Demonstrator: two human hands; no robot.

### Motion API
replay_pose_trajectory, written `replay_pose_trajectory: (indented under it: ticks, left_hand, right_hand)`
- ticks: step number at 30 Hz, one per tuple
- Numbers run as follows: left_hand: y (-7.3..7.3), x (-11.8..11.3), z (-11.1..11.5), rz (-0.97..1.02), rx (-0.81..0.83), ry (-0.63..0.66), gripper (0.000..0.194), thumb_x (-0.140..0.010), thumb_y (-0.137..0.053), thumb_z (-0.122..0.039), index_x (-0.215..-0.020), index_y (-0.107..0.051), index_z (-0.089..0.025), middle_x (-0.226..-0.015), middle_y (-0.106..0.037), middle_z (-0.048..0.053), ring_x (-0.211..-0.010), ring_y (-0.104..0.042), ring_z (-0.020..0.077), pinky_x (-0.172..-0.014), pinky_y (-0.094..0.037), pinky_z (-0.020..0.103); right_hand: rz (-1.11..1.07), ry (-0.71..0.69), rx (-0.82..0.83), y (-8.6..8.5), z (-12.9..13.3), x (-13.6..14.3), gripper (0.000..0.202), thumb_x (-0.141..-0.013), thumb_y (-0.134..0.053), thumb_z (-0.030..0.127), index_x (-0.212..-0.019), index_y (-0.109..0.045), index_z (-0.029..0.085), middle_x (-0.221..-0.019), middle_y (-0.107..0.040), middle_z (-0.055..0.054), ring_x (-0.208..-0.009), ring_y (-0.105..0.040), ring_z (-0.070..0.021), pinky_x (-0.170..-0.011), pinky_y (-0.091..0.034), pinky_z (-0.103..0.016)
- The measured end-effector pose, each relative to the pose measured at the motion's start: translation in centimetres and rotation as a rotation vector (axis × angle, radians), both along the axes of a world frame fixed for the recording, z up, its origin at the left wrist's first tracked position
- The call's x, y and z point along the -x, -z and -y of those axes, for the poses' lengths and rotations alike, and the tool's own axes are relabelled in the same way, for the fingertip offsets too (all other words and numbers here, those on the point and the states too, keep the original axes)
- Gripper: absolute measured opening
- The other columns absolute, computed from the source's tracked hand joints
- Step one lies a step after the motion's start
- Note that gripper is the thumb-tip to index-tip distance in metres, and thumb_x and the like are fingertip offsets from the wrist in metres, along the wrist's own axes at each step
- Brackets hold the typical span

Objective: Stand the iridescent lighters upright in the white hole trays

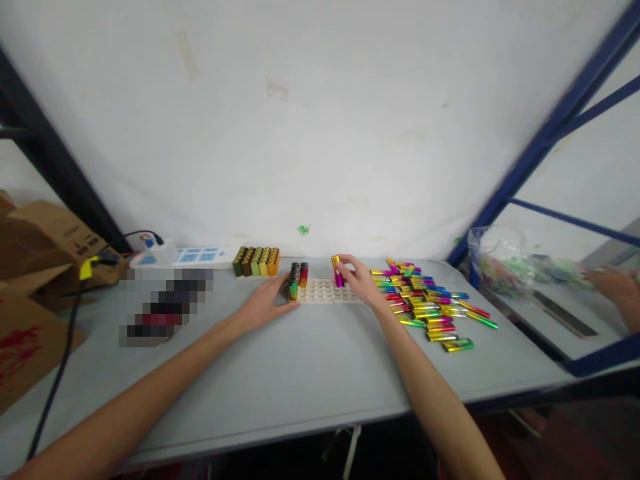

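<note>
A white holed tray (323, 291) lies flat on the table in front of me. Several shiny lighters (293, 283) with dark tops stand upright at its left end. My left hand (267, 300) grips that end, thumb at the front and fingers at the side, next to the standing lighters. Above the right part of the tray, my right hand (359, 277) pinches a yellow-and-magenta lighter (339, 272), held nearly upright. Whether its lower end touches the tray, I cannot tell. Right of this hand spreads a loose pile of metallic, many-coloured lighters (430, 300).
A block of green-to-orange lighters (256, 261) stands at the back left beside a white power strip (200, 256). A blurred patch (170, 307) hides something at left, near cardboard boxes (35, 300). Beyond the blue frame (530, 160) are a plastic bag (497, 260) and another person's hand (613, 283).
</note>
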State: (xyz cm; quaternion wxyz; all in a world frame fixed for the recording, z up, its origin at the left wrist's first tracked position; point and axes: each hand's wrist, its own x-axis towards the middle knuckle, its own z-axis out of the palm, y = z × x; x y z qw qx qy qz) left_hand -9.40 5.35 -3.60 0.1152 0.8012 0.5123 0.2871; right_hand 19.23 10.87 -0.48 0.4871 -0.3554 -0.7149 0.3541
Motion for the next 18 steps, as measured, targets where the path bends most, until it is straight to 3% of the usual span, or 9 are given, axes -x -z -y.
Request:
replay_pose_trajectory:
  ticks: [3,9,18]
  left_hand:
    - [-0.1,0.0,0.0,0.007,0.000,0.003,0.080,-0.087,-0.063,-0.064,-0.150,-0.044,-0.018,-0.151,-0.055,0.015,-0.137,-0.054,0.0371,-0.118,-0.040,0.051]
    - [-0.4,-0.2,0.2,0.006,0.014,0.001,0.080,-0.088,-0.063,-0.065,-0.149,-0.044,-0.016,-0.152,-0.054,0.017,-0.138,-0.053,0.0372,-0.118,-0.038,0.052]
    - [-0.2,-0.2,0.1,-0.012,0.010,-0.004,0.081,-0.087,-0.062,-0.064,-0.148,-0.044,-0.015,-0.151,-0.054,0.017,-0.137,-0.053,0.0369,-0.118,-0.039,0.050]
  right_hand:
    - [0.028,-0.038,0.033,0.0,0.4,0.3,0.047,-0.094,-0.058,0.055,-0.125,-0.064,0.021,-0.088,-0.068,-0.001,-0.055,-0.057,-0.0101,-0.051,-0.048,-0.023]
    - [0.054,-0.007,-0.057,0.1,0.8,0.9,0.037,-0.082,-0.076,0.045,-0.108,-0.065,0.021,-0.092,-0.073,-0.002,-0.084,-0.068,-0.0161,-0.075,-0.053,-0.026]
    - [0.031,-0.048,-0.005,0.2,1.9,2.2,0.037,-0.079,-0.079,0.051,-0.095,-0.062,0.022,-0.095,-0.073,-0.004,-0.081,-0.064,-0.0162,-0.070,-0.054,-0.027]
